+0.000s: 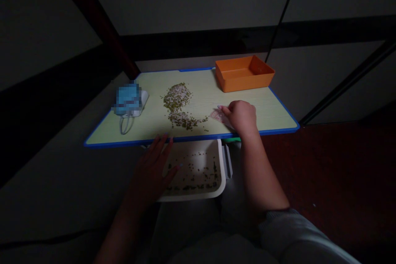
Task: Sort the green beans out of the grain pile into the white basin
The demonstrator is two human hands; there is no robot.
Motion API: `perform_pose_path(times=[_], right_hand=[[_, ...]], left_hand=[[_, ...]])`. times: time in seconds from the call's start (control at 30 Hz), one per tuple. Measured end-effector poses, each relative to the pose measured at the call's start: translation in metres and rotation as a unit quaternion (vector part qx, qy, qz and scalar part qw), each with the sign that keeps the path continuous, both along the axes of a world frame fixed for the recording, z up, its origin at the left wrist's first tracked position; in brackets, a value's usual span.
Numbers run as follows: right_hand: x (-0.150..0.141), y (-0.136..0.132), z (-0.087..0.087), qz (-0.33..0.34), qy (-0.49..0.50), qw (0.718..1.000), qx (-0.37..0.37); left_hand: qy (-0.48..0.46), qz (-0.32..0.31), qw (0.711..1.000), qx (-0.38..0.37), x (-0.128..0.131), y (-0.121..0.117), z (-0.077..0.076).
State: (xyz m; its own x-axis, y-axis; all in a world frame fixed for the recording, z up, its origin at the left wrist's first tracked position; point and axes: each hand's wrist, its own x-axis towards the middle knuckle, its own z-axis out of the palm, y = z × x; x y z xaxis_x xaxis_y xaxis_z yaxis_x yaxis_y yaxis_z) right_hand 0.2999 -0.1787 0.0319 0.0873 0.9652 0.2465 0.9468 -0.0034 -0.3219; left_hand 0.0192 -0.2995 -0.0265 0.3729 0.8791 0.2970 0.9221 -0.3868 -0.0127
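A pile of small green and pale beans (178, 105) lies spread on a pale folding table (272, 111) with a blue rim. My right hand (243, 116) rests on the table right of the pile, fingers closed on a small pinkish flat card (217, 115). My left hand (154, 167) lies below the table's front edge, fingers stretched along the left side of a white tray (221, 183). The tray sits on my lap under the edge and holds several scattered beans.
An orange plastic bin (244, 73) stands at the table's back right corner. A blue face mask (128, 101) with loops lies at the table's left. Dark floor and wall panels surround the table.
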Motion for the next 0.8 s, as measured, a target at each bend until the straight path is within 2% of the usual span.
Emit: perform_pose_path(times=[0.2,0.47,0.63,0.8], right_hand=[[-0.011,0.004,0.001,0.003,-0.011,1.0,0.015],[-0.016,0.002,0.001,0.086,0.025,0.996,0.018],[-0.008,-0.002,0.002,0.086,0.063,0.994,0.021],[0.006,-0.008,0.004,0.107,0.083,0.991,-0.021]], left_hand=[[0.004,0.009,1.0,0.0,0.001,0.0,0.0],[0.0,0.004,1.0,-0.003,0.001,-0.001,0.002],[-0.001,0.008,1.0,-0.007,0.001,0.0,0.001],[0.0,0.006,1.0,-0.009,0.0,0.001,0.0]])
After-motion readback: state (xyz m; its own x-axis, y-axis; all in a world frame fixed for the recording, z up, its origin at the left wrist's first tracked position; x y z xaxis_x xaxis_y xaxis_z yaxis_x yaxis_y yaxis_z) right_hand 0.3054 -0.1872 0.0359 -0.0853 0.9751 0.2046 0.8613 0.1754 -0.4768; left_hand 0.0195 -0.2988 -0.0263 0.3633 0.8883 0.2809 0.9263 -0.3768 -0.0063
